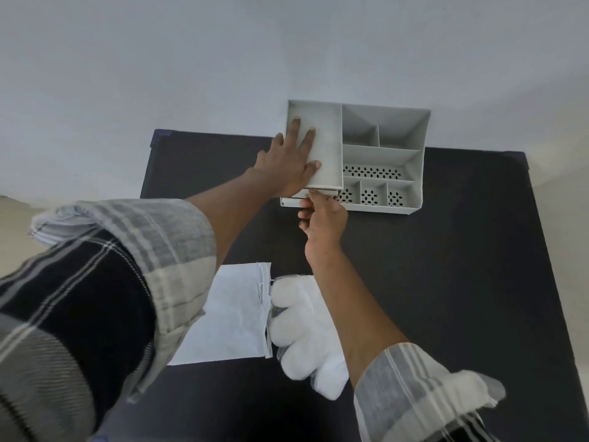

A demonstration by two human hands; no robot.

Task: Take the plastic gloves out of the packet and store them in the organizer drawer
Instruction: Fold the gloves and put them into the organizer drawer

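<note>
A grey plastic organizer [414, 161] with several compartments stands at the far edge of the black table. My left hand [288, 162] lies flat, fingers spread, on the top of its left section. My right hand [322, 218] pinches the front of the organizer drawer [291, 201], which sticks out slightly at the lower left of the organizer. Nearer me, a flat white packet [229, 314] lies on the table. A bundle of white plastic gloves [302, 333] lies just right of the packet's open end, partly under my right forearm.
The black table [462, 266] ends at a pale wall behind the organizer. Its left edge runs near my left sleeve [95, 298] and its right edge drops off to a light floor.
</note>
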